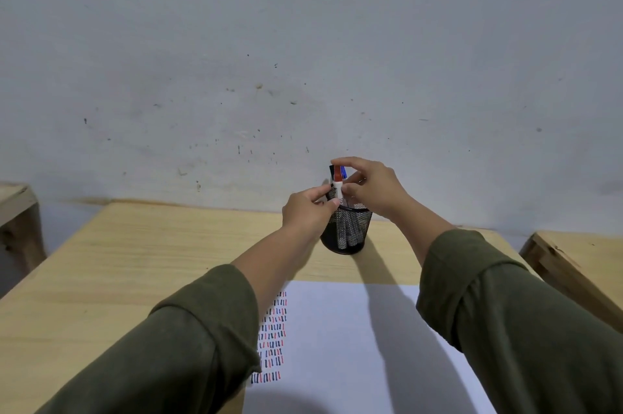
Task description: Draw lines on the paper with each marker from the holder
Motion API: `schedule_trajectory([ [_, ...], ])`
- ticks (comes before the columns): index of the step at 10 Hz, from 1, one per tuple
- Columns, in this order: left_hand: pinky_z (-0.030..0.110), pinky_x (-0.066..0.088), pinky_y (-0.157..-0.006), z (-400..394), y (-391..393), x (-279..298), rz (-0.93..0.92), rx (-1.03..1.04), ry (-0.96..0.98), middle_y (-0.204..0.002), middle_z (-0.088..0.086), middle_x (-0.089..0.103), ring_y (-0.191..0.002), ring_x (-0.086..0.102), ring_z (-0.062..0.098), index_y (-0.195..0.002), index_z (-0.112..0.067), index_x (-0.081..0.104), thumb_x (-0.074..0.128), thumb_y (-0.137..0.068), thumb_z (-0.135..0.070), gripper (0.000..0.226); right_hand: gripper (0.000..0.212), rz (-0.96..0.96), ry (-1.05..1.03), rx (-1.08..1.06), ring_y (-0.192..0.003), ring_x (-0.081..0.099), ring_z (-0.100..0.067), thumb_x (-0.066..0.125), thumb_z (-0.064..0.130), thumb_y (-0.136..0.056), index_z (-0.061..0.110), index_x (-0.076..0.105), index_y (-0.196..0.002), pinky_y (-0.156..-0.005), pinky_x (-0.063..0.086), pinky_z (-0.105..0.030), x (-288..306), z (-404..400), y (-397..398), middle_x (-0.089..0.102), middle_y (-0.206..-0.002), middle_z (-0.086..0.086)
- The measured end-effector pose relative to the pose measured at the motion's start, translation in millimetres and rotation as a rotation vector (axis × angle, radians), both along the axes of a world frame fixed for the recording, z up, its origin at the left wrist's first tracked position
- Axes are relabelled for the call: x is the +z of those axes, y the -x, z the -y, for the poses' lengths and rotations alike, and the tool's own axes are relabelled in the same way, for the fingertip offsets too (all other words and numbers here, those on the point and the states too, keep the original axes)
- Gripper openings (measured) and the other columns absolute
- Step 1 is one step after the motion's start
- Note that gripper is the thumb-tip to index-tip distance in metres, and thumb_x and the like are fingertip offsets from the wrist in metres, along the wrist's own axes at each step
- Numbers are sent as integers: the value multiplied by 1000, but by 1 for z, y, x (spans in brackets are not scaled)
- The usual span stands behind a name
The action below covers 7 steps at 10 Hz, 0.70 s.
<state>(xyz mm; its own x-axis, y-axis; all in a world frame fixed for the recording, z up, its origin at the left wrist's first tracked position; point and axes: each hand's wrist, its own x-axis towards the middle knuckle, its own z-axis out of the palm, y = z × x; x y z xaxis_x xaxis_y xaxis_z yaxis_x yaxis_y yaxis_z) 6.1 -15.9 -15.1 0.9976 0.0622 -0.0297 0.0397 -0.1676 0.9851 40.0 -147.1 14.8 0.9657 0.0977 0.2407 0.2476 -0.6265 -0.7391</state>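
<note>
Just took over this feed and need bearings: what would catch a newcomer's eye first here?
Both hands meet at the black mesh holder at the far middle of the table: the left hand grips its rim, and the right hand pinches the red-capped marker standing in it. Nearer the camera lies the paper, with rows of short red, blue and black lines by its left edge.

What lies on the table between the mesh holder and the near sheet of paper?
In the head view, only bare wooden table lies between the holder and the paper, crossed by arm shadows and the left forearm.
</note>
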Motion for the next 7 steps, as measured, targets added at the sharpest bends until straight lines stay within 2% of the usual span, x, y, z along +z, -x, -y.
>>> schedule_trajectory([
  [1,17,37,-81,0,1,0,1,-7,1,-122,-1,64,-97,56,7,-126,-26,59,66,-84,-24,43,56,-8,28,-12,-83,65,-18,59,-1,-83,30,58,-129,-92,53,-37,-4,1,-1,73,-90,-10],
  [2,17,38,-82,0,1,-1,10,-1,-1,-121,-1,66,-96,58,7,-124,-25,61,67,-83,-25,41,62,-17,64,-15,-87,64,-18,57,1,-85,30,46,-139,-93,51,-34,-4,1,0,71,-92,-6],
  [3,16,38,-83,0,2,-1,12,28,-4,-121,1,66,-99,60,9,-121,-21,61,68,-82,-23,39,67,-14,92,-37,-88,60,-16,57,4,-87,30,35,-145,-81,48,-24,1,2,5,70,-99,-6],
  [4,19,38,-86,0,5,3,1,50,-53,-125,0,64,-113,59,14,-124,-18,57,66,-84,-28,42,66,-1,67,-60,-79,64,-15,56,6,-88,30,34,-145,-64,47,-17,7,4,10,68,-96,-4],
  [5,25,41,-90,1,11,8,4,73,-39,-127,1,63,-107,58,14,-125,-17,54,60,-87,-34,42,58,29,34,-102,-68,62,-8,55,8,-88,28,41,-140,-62,47,-16,17,7,23,68,-90,-4],
  [6,24,43,-84,0,16,20,1,95,-2,-124,0,63,-93,52,12,-125,-17,54,56,-89,-35,40,50,7,-161,-151,-72,64,-16,57,10,-87,24,48,-135,-72,55,-30,30,9,41,67,-93,-9],
  [7,29,46,-92,-6,34,28,25,125,136,-120,-1,63,-99,56,14,-121,-20,56,58,-88,-31,35,42,-51,-525,-133,-66,63,-17,58,8,-88,18,51,-129,-72,55,-35,42,8,78,63,-88,-9],
])
